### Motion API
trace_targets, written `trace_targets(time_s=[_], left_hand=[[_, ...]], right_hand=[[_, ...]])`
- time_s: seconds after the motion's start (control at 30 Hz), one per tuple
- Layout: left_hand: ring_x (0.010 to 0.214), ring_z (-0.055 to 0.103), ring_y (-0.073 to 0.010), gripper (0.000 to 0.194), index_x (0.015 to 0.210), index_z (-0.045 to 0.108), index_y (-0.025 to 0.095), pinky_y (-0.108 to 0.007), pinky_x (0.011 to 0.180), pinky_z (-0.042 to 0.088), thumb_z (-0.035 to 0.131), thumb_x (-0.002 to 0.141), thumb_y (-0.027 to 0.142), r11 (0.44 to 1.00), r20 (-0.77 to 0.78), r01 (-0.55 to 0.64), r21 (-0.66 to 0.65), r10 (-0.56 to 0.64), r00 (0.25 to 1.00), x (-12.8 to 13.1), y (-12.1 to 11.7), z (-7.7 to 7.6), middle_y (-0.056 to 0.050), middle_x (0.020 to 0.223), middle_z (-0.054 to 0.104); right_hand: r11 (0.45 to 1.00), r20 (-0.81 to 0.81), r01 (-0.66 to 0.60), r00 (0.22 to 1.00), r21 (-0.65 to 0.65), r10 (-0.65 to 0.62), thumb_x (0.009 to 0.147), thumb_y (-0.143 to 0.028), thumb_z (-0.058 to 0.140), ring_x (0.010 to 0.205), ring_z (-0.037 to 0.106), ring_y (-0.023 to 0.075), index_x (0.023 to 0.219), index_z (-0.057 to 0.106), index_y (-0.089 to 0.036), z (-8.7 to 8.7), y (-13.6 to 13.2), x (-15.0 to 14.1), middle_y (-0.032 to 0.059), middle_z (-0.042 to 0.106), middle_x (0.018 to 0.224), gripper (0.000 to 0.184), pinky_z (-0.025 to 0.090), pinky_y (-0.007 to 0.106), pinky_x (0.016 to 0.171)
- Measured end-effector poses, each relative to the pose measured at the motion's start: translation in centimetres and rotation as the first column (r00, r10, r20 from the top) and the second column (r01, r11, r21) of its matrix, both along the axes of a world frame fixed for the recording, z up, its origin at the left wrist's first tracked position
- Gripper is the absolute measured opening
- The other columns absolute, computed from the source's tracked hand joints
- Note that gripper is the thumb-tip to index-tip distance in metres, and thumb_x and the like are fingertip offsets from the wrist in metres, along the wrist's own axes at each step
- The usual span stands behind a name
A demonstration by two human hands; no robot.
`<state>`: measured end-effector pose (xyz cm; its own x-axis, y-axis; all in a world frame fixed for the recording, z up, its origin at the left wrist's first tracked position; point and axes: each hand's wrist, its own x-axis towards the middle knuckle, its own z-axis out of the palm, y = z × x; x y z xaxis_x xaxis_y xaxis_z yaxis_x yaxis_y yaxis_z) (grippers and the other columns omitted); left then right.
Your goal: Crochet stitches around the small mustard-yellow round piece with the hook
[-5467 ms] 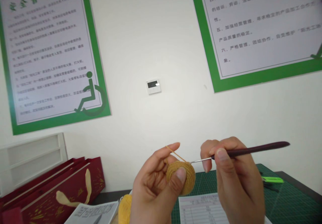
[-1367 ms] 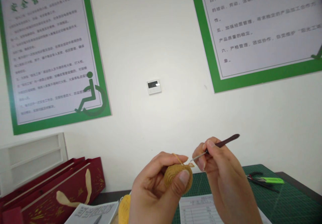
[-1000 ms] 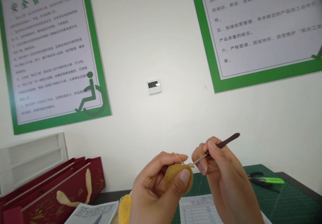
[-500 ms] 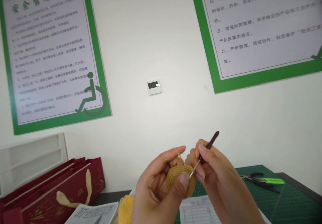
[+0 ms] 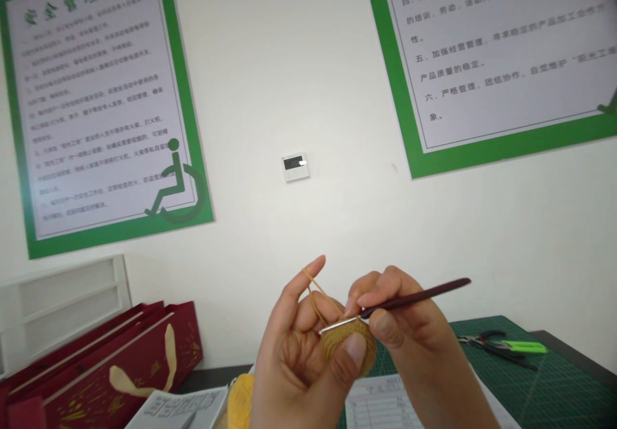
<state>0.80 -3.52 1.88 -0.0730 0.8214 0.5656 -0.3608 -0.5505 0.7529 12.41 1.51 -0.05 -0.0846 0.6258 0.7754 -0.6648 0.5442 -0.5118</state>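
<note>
My left hand (image 5: 308,345) pinches a rounded mustard-yellow crochet piece (image 5: 343,345) between thumb and fingers. A strand of yarn (image 5: 315,284) loops over its raised index finger and runs down to the piece. In my right hand (image 5: 400,307) is a crochet hook (image 5: 429,292) with a dark brown handle, gripped between thumb and fingers. The hook's silver shaft lies across the top edge of the crochet piece, its tip at the upper left by the yarn. Fingers cover part of the piece's far side.
A yellow yarn ball (image 5: 240,401) sits left of my hands, near a booklet (image 5: 178,408) and dark red gift bags (image 5: 144,358). Under my right arm are a printed sheet (image 5: 380,403) and a green cutting mat (image 5: 544,390), with pliers (image 5: 496,345) and a bright green-handled tool (image 5: 526,347).
The hook has swung from steep to nearly level, its handle now pointing right and its tip moved left. My left index finger has lifted, pulling the yarn taut.
</note>
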Motion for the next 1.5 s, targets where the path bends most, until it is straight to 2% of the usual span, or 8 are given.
trace_targets(time_s=[0.13,0.4,0.57,0.73,0.93,1.2,1.37,1.5], left_hand=[[0.066,0.06,-0.0113,0.064,0.132,0.065,0.027,-0.021,0.064,0.051,0.086,0.072,0.017,1.0,0.001,-0.025,0.001,0.025,1.0,0.1,0.2,-0.1,0.001,0.073,0.064],[0.081,0.067,-0.0164,0.059,0.128,0.068,0.028,-0.021,0.066,0.055,0.085,0.073,0.015,0.989,0.023,-0.122,0.079,0.121,0.992,0.5,0.2,0.0,-0.004,0.089,0.07],[0.078,0.068,-0.0159,0.055,0.12,0.072,0.029,-0.023,0.069,0.056,0.087,0.07,0.015,0.979,0.046,-0.184,0.088,0.181,0.982,0.9,0.2,0.0,-0.001,0.081,0.069],[0.069,0.065,-0.0123,0.052,0.116,0.075,0.029,-0.019,0.062,0.054,0.088,0.068,0.014,0.983,0.061,-0.17,0.07,0.166,0.984,0.9,0.2,0.0,0.001,0.077,0.07],[0.066,0.062,-0.0128,0.054,0.119,0.075,0.027,-0.021,0.059,0.049,0.088,0.068,0.014,0.996,0.066,-0.088,0.025,0.086,0.994,0.3,0.4,-0.1,-0.001,0.072,0.069],[0.069,0.061,-0.0125,0.053,0.118,0.075,0.028,-0.02,0.06,0.048,0.089,0.068,0.015,0.999,0.085,-0.046,-0.024,0.048,0.995,0.1,0.4,-0.1,-0.001,0.076,0.068],[0.068,0.061,-0.0122,0.056,0.119,0.074,0.027,-0.021,0.061,0.048,0.089,0.067,0.015,0.998,0.084,-0.058,-0.032,0.061,0.995,0.2,0.3,-0.1,-0.001,0.076,0.068],[0.066,0.061,-0.0121,0.055,0.118,0.075,0.025,-0.021,0.06,0.049,0.089,0.066,0.014,0.997,0.093,-0.07,-0.014,0.071,0.993,0.3,0.3,-0.1,-0.001,0.074,0.069]], right_hand=[[0.993,-0.065,0.116,0.991,0.011,-0.115,0.09,-0.035,0.07,0.08,0.062,0.0162,0.086,0.07,-0.027,-0.3,-0.1,-0.5,0.0016,0.067,0.084,0.009,0.048,0.029,0.072],[0.983,-0.064,0.185,0.98,-0.014,-0.186,0.094,-0.037,0.065,0.083,0.063,0.0154,0.089,0.069,-0.028,-0.5,0.1,-0.5,0.0005,0.069,0.085,0.011,0.05,0.029,0.078],[0.972,-0.099,0.234,0.968,0.017,-0.231,0.093,-0.035,0.066,0.082,0.062,0.017,0.089,0.069,-0.028,-0.6,0.0,-0.4,0.0016,0.068,0.083,0.009,0.05,0.03,0.075],[0.973,-0.105,0.229,0.967,-0.03,-0.231,0.092,-0.039,0.067,0.079,0.061,0.0174,0.088,0.069,-0.026,-0.6,-0.2,-0.4,0.0024,0.068,0.082,0.014,0.047,0.03,0.073],[0.991,-0.123,0.063,0.989,-0.116,-0.077,0.095,-0.046,0.061,0.079,0.06,0.0165,0.088,0.064,-0.027,-0.5,0.0,-0.1,0.0,0.067,0.08,0.02,0.046,0.031,0.076],[0.982,-0.128,0.183,0.976,0.056,-0.175,0.097,-0.04,0.059,0.076,0.066,0.0189,0.092,0.064,-0.029,-0.1,-0.3,1.0,0.0014,0.072,0.079,0.013,0.048,0.034,0.074],[0.895,-0.149,0.407,0.911,0.181,-0.384,0.099,-0.03,0.057,0.076,0.07,0.0204,0.096,0.066,-0.029,0.1,-0.9,1.2,0.002,0.073,0.081,0.009,0.052,0.036,0.071],[0.704,-0.235,0.558,0.828,0.44,-0.509,0.097,-0.019,0.057,0.077,0.07,0.021,0.105,0.065,-0.023,0.4,-0.6,1.3,0.0044,0.074,0.084,0.012,0.056,0.039,0.069]])
